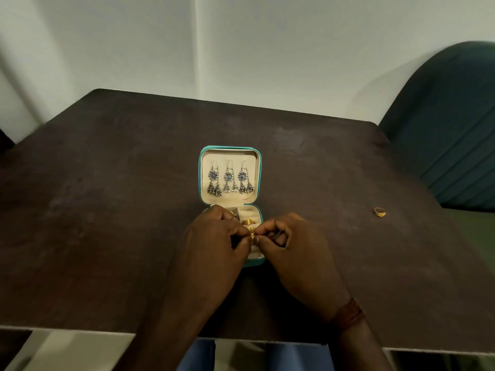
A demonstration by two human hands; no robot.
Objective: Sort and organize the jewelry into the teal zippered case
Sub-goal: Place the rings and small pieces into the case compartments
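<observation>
**You:** What have my fingers got hold of?

**Spotter:** Your left hand (214, 242) and your right hand (297, 247) are both curled. The thumb and fingertips of each meet on one small gold piece (251, 232), pinched between the two hands. It is too small for me to tell what sort of piece it is.

**You:** And where is that?

**Spotter:** Right over the near half of the teal case (229, 148), which lies open in the middle of the table (107, 183). Your left hand hides the left part of that near half. Just beyond your fingertips, a gold ring (248, 222) sits in one of its cream compartments.

**You:** What about the far half?

**Spotter:** The lid lies flat, with three silver earrings (228, 180) with blue centres hanging side by side in a row.

**You:** Anything outside the case?

**Spotter:** A loose ring (379, 211) lies on the table well off to your right, apart from everything else. You have a reddish thread band (348, 314) on your right wrist. A green chair (450, 129) stands at the far right corner.
</observation>
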